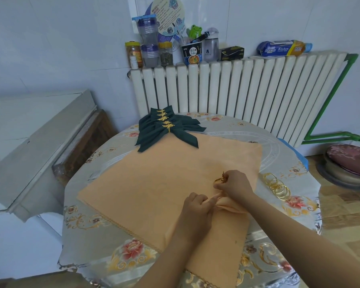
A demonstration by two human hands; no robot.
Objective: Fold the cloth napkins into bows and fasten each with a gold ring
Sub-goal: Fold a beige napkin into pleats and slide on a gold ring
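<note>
A stack of orange napkins (154,183) lies flat on the round table (289,242). The top napkin is bunched into gathers (227,205) near the stack's right side. My left hand (195,210) pinches that gathered cloth from below. My right hand (235,186) holds a gold ring with a leaf ornament (221,178) at the tip of the gathers. Several dark green napkin bows (166,129), each with a gold ring, lie piled at the table's far side. Loose gold rings (277,185) sit to the right of the orange stack.
The table carries a floral cloth. A white radiator (237,88) stands behind it, with jars, bottles and packets on top. A white cabinet (29,142) is at the left. A cushioned stool (349,163) sits on the floor at the right.
</note>
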